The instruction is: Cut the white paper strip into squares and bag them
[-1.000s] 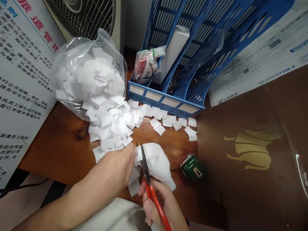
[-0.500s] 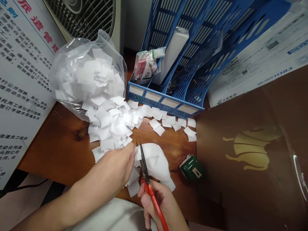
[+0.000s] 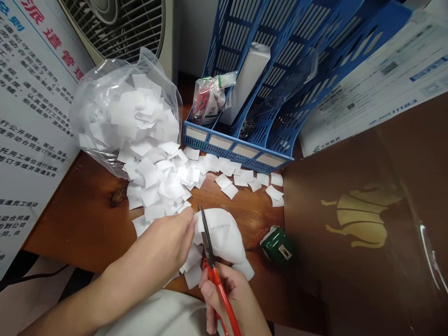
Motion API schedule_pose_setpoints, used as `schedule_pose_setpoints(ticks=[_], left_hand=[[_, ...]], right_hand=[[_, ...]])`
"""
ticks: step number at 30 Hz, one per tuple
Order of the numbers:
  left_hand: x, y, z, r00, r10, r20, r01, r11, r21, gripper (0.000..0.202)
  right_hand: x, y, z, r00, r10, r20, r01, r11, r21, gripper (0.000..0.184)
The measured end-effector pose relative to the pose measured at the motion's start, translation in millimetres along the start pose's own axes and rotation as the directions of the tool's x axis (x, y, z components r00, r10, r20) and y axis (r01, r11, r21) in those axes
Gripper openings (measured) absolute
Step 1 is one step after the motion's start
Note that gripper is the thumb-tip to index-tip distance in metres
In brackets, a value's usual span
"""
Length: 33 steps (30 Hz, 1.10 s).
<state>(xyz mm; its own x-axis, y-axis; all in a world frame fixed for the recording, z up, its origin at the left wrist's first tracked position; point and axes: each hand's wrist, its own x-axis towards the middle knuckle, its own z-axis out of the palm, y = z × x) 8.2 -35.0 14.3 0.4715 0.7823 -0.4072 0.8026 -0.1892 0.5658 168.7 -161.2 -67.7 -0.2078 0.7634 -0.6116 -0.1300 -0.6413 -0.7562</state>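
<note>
Red-handled scissors with dark metal blades (image 3: 226, 298) are gripped by the right hand (image 3: 229, 289), its fingers curled around the handles — the blades slightly parted at a curled white paper strip (image 3: 226, 235). The strip's end is pinched by the left hand (image 3: 171, 240), closed just beside the blades. Beyond that hand, white paper squares (image 3: 154, 182) are heaped on the brown wooden desk (image 3: 91, 214).

We're looking at red-handled, dark-bladed scissors (image 3: 211, 262), bright white paper (image 3: 227, 240), an orange-brown surface (image 3: 94, 219), blue slotted rack (image 3: 227, 155), green tape measure (image 3: 275, 243), and gold emblem (image 3: 360, 217) on brown panel (image 3: 315, 266)!
</note>
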Motion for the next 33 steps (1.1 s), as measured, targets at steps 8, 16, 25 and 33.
schedule_pose_setpoints(ticks=[8, 16, 25, 33], left_hand=[[1.7, -2.7, 0.1, 1.0, 0.009, -0.015, -0.01, 0.997, -0.079, 0.034], [0.5, -6.5, -0.3, 0.998, 0.03, -0.055, -0.038, 0.99, -0.139, 0.037], [6.5, -14.5, -21.9, 0.978, 0.007, -0.207, -0.022, 0.997, -0.069, 0.048], [27.2, -14.8, -36.6, 0.937, 0.022, -0.349, -0.02, 1.0, 0.009, 0.056]], right_hand=[[0.3, -5.2, 5.7, 0.997, 0.07, -0.041, -0.07, 0.998, 0.005, 0.073], [7.1, -4.8, 5.9, 0.993, 0.114, -0.034, -0.114, 0.993, -0.004, 0.068], [4.5, -3.6, -21.5, 0.896, -0.211, -0.39, 0.217, 0.976, -0.03, 0.051], [18.6, 13.2, -32.7, 0.637, -0.386, -0.667, 0.461, 0.884, -0.072, 0.04]])
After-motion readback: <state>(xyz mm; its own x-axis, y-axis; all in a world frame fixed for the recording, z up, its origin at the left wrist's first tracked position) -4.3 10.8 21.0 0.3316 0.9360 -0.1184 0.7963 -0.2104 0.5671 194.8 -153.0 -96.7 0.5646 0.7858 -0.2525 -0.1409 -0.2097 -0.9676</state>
